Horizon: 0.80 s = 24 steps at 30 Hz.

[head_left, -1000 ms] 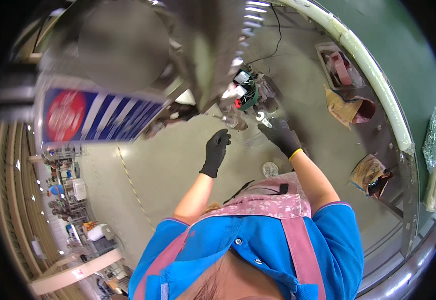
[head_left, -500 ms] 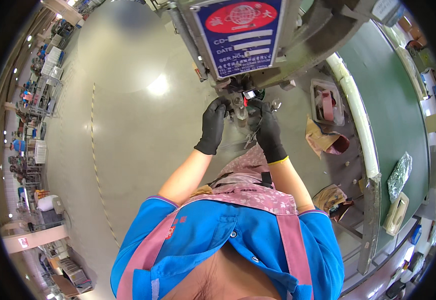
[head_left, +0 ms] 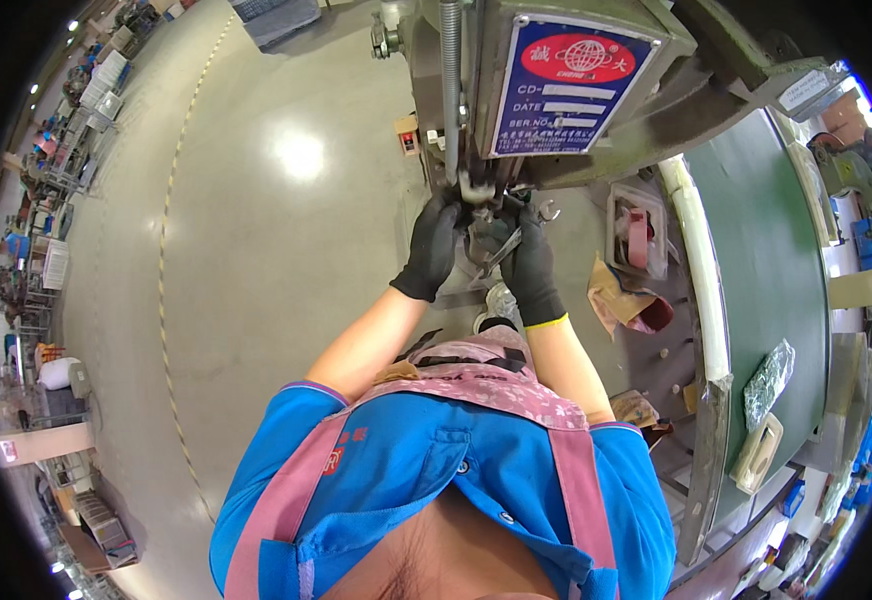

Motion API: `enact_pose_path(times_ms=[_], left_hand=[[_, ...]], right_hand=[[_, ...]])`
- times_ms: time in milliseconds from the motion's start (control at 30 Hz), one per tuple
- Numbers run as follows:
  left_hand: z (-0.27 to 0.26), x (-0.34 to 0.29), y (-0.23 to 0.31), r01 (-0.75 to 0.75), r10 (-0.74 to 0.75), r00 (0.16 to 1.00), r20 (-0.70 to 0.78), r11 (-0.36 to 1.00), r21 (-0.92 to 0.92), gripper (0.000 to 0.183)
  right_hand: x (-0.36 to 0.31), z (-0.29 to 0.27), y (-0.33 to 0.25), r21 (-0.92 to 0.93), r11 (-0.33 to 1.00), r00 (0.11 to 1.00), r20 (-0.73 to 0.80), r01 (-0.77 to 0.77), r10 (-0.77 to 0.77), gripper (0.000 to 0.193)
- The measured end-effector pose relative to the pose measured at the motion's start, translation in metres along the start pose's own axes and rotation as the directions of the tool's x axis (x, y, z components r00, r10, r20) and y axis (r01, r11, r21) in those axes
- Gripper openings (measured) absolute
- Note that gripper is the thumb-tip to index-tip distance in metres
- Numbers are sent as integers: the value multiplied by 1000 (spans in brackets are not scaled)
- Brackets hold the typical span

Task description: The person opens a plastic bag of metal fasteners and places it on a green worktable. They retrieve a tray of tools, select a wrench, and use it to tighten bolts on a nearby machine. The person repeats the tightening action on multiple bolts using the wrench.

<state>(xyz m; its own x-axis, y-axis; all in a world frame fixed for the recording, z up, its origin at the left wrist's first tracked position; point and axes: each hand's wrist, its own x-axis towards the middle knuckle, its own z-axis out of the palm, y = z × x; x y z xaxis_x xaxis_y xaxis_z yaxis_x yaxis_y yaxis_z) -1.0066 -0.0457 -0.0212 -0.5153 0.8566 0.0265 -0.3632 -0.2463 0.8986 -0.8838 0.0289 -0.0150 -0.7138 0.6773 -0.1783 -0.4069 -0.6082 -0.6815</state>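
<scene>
Both of my hands wear black gloves and are raised to the underside of a grey machine head (head_left: 486,90) with a blue and red plate. My left hand (head_left: 432,248) is closed at the lower metal fitting (head_left: 476,188), with its fingertips partly hidden; what they grip I cannot make out. Held in my right hand (head_left: 533,268) is a silver wrench (head_left: 501,254). Its open jaw (head_left: 549,211) sticks out above the knuckles, and the shank points down toward my left. The right fingertips are close to the same fitting, in dark shadow.
A long spring (head_left: 450,90) hangs down the machine's left side. To the right are a clear plastic bin (head_left: 665,232) with a pink item, a brown paper bag (head_left: 611,300), and a green conveyor belt (head_left: 756,260) with a white-edged frame. A small box (head_left: 408,135) stands behind the machine.
My view has shifted, so the machine head sits further right and shows more of its left side. My left hand is nearer the fitting. The wrench stays in my right hand.
</scene>
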Motion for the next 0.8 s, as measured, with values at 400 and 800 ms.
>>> enact_pose_path(times_ms=[400, 800], left_hand=[[10, -8, 24, -3, 24, 997, 77, 964, -266, 28], [22, -45, 37, 213, -227, 970, 89, 966, 146, 25]], right_hand=[[-2, 17, 8, 506, 860, 983, 184, -73, -25, 31], [-47, 13, -6, 281, 958, 967, 222, 59, -125, 43]])
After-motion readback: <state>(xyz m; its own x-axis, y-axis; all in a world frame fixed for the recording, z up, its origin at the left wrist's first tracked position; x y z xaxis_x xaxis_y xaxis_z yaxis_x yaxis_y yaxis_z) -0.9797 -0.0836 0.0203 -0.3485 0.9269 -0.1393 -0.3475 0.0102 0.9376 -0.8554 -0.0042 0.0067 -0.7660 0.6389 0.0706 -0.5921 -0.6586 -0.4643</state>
